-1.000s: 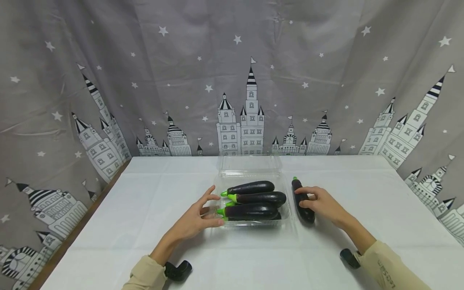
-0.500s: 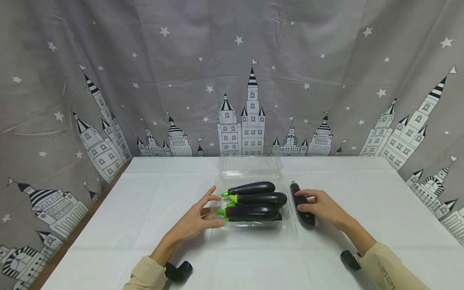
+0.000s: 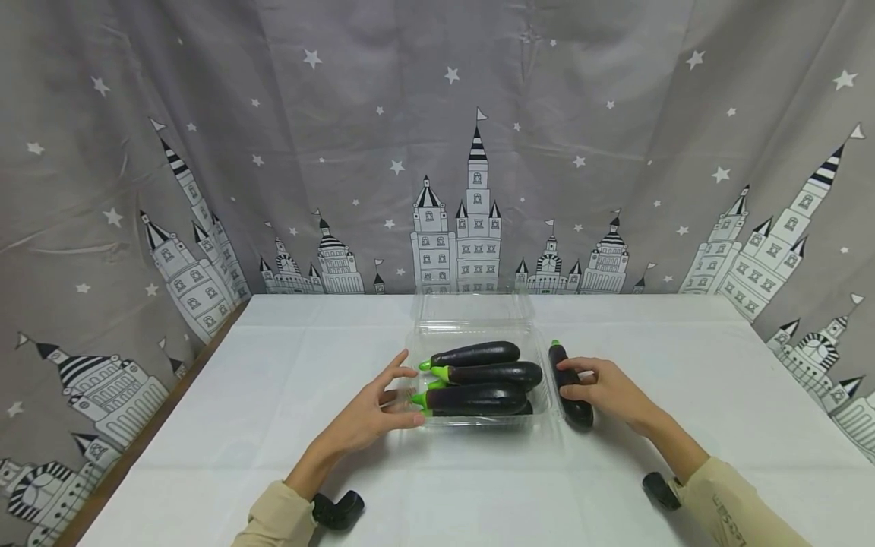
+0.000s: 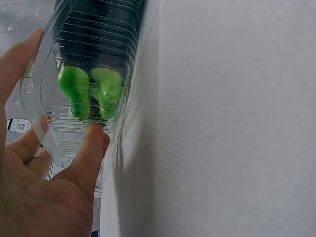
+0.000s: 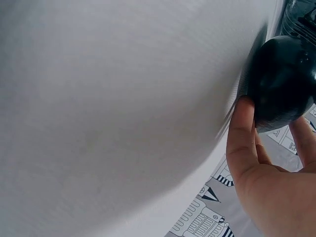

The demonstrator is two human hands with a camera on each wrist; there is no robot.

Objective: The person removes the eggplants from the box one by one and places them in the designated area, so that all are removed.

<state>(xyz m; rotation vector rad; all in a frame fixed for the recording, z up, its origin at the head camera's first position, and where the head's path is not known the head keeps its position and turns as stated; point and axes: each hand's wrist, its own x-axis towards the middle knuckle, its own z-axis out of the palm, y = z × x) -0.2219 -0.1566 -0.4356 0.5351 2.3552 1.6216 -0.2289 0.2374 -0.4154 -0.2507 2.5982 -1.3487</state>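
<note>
Just right of the clear box (image 3: 541, 396), our right grip (image 3: 604, 387) pinches the loose eggplant (image 3: 574, 407) across its middle; we judge it firm, fairly light, slick-skinned, best held there. Our left grip (image 3: 365, 410), spread, touches the box's left end.

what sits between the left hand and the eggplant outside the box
In the head view, the open clear box with several eggplants inside lies between them.
</note>
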